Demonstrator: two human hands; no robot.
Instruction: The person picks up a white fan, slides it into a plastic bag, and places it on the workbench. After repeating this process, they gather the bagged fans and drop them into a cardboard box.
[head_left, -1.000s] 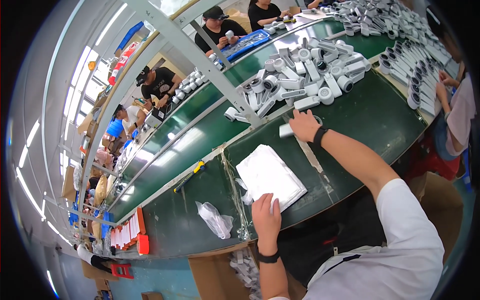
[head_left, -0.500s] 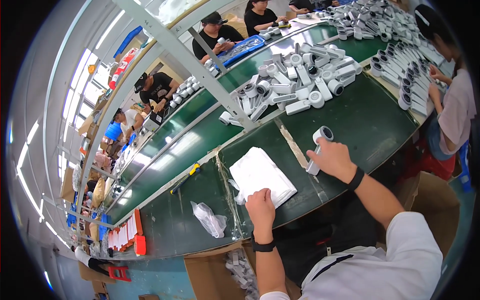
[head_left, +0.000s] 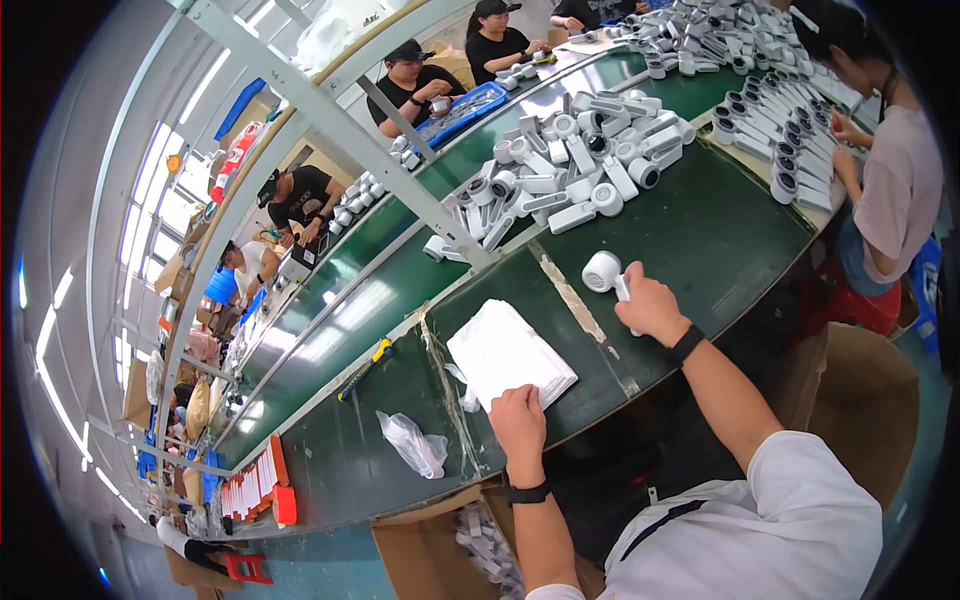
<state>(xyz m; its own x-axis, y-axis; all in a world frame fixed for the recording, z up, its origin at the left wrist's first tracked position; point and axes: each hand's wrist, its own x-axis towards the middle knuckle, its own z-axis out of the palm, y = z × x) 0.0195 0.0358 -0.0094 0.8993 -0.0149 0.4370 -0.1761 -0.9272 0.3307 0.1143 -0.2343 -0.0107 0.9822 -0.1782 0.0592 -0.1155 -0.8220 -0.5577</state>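
Note:
In my right hand is a white handheld fan, gripped by its handle above the green worktable. Its round, grilled head points to the left, away from my fingers. A stack of thin white sheets lies in front of me; I cannot tell whether they are bags. My left hand is closed at the near edge of that stack, with the fingertips pressed together on it. What exactly is between those fingertips is partly hidden.
Beyond lies a heap of white fans, beside a metal post. Left of the stack are a crumpled clear plastic bag and a yellow cutter knife. Cardboard boxes stand below the table edge. A co-worker sits at right.
The fan in my right hand has turned: its dark ring faced right before, and now the grilled side shows, with the head swung left. My left hand stays by the stack. The view has shifted slightly.

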